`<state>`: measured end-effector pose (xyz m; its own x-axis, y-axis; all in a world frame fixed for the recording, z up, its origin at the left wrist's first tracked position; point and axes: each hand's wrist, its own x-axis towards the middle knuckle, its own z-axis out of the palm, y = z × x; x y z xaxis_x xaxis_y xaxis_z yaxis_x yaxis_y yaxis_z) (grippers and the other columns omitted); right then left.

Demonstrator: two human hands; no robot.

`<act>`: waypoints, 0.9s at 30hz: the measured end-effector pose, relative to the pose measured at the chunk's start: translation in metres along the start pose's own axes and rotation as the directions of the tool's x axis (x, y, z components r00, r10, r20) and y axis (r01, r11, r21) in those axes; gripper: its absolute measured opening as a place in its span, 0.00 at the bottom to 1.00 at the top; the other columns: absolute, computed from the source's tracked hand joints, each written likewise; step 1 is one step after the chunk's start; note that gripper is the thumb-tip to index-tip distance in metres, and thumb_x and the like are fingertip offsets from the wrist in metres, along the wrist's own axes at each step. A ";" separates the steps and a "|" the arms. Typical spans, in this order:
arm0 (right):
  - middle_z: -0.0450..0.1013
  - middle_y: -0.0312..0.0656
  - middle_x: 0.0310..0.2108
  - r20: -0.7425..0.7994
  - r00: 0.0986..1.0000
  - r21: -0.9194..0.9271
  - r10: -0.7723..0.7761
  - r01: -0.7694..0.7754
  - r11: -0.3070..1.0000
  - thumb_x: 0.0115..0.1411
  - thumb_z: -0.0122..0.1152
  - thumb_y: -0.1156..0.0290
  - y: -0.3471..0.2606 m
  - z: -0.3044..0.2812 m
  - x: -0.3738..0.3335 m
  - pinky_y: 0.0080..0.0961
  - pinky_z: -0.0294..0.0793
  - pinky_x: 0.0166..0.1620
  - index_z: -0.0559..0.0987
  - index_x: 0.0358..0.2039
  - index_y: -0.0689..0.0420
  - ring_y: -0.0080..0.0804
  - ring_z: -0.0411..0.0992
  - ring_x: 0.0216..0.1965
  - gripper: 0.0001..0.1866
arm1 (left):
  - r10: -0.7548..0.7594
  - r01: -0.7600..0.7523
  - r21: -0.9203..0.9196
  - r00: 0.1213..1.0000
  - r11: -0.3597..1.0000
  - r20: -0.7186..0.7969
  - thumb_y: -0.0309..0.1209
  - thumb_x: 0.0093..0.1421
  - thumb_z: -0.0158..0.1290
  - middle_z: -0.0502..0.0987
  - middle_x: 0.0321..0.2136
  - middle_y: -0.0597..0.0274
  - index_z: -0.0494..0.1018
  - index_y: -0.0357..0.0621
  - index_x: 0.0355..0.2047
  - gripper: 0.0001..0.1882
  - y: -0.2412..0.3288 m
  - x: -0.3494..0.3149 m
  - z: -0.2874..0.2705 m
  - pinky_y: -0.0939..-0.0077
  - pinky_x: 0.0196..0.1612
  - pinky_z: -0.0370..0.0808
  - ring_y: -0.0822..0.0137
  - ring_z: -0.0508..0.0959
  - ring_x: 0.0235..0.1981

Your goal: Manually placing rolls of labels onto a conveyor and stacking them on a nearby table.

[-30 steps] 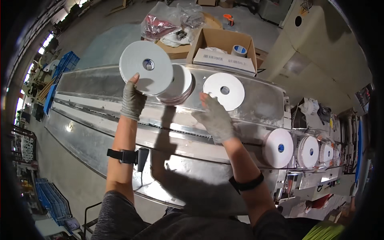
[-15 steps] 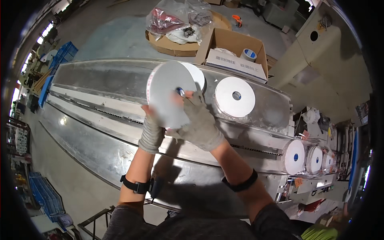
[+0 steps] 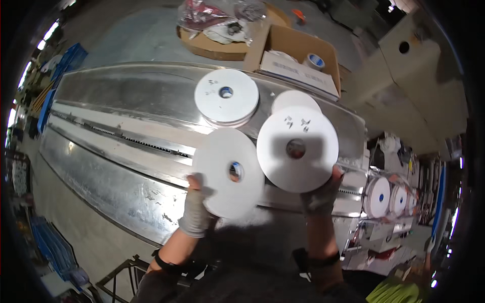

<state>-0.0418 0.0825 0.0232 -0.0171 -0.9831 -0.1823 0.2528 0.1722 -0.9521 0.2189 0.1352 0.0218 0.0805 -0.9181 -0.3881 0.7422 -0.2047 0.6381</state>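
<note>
My left hand (image 3: 195, 213), in a grey glove with bare fingertips, grips the lower left edge of a large flat roll of white tape (image 3: 216, 169). This roll is tilted, its core hole facing me. My right hand (image 3: 322, 198) holds a second white tape roll (image 3: 273, 156) from below at its lower right; dark handwritten marks and a shadow lie across its face. Past them, a marked white roll (image 3: 212, 106) lies on top of another on the metal table. One more roll (image 3: 295, 98) on the table is mostly hidden behind the right-hand roll.
The long metal table (image 3: 151, 83) has a slotted track (image 3: 146, 145) running along it. Behind it stand an open cardboard box (image 3: 303, 76) with a tape roll inside and a cardboard tray (image 3: 212, 48) with bagged material. Several upright white rolls (image 3: 377, 197) stand at the right.
Both hands were together at one visible roll; now they are apart, each with its own roll. My right hand has moved right. The marked roll on the table has come into full view.
</note>
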 end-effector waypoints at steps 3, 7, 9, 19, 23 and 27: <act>0.69 0.42 0.52 -0.076 0.986 0.711 0.150 -0.052 0.701 0.59 0.51 0.46 0.020 -0.019 0.022 0.49 0.67 0.58 0.68 0.58 0.52 0.45 0.68 0.53 0.31 | 0.239 -0.188 0.278 0.958 0.942 -0.160 0.66 0.60 0.42 0.70 0.52 0.55 0.61 0.39 0.59 0.43 0.028 0.015 -0.040 0.65 0.52 0.73 0.63 0.72 0.52; 0.69 0.40 0.53 -0.078 0.973 0.795 0.217 -0.070 0.603 0.60 0.50 0.49 0.009 -0.016 0.017 0.43 0.67 0.58 0.71 0.55 0.52 0.42 0.67 0.54 0.28 | 0.450 -0.333 0.720 0.892 0.610 0.031 0.53 0.63 0.50 0.68 0.53 0.53 0.58 0.37 0.63 0.38 0.088 0.090 -0.071 0.68 0.54 0.68 0.63 0.70 0.52; 0.69 0.41 0.53 -0.054 0.983 0.811 0.174 -0.059 0.582 0.60 0.50 0.49 0.013 -0.020 0.017 0.43 0.67 0.58 0.71 0.55 0.53 0.41 0.67 0.54 0.27 | 0.562 -0.378 0.903 0.801 0.205 0.208 0.44 0.60 0.57 0.69 0.52 0.49 0.57 0.39 0.64 0.38 0.106 0.147 -0.076 0.67 0.51 0.70 0.60 0.72 0.49; 0.70 0.42 0.53 -0.139 0.974 0.808 0.180 0.006 0.589 0.61 0.49 0.50 0.004 -0.045 0.016 0.43 0.67 0.59 0.71 0.54 0.53 0.41 0.67 0.55 0.27 | 0.441 -0.253 0.800 0.725 -0.544 0.529 0.56 0.48 0.62 0.66 0.58 0.48 0.67 0.50 0.59 0.41 0.087 0.282 -0.103 0.53 0.63 0.58 0.50 0.61 0.63; 0.70 0.42 0.53 -0.256 0.951 0.740 0.172 0.078 0.668 0.61 0.51 0.51 0.023 -0.094 0.041 0.41 0.67 0.58 0.70 0.56 0.53 0.41 0.67 0.55 0.27 | 0.030 -0.474 0.543 0.734 -0.693 0.678 0.53 0.39 0.67 0.61 0.60 0.40 0.61 0.43 0.61 0.51 0.045 0.230 -0.020 0.49 0.62 0.57 0.44 0.60 0.63; 0.71 0.43 0.51 -0.516 0.856 0.597 0.013 0.349 0.723 0.64 0.52 0.58 0.050 -0.184 0.101 0.37 0.72 0.54 0.70 0.55 0.58 0.38 0.70 0.51 0.23 | -0.018 -0.403 0.498 0.791 -0.768 0.612 0.60 0.32 0.68 0.57 0.63 0.41 0.58 0.43 0.64 0.61 0.036 0.224 0.001 0.43 0.63 0.56 0.39 0.55 0.65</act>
<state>-0.2085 0.0034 -0.0875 -0.5108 -0.8073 -0.2956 0.7539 -0.2553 -0.6053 0.2631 -0.0780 -0.0417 -0.3570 -0.9299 0.0882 -0.9336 0.3582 -0.0025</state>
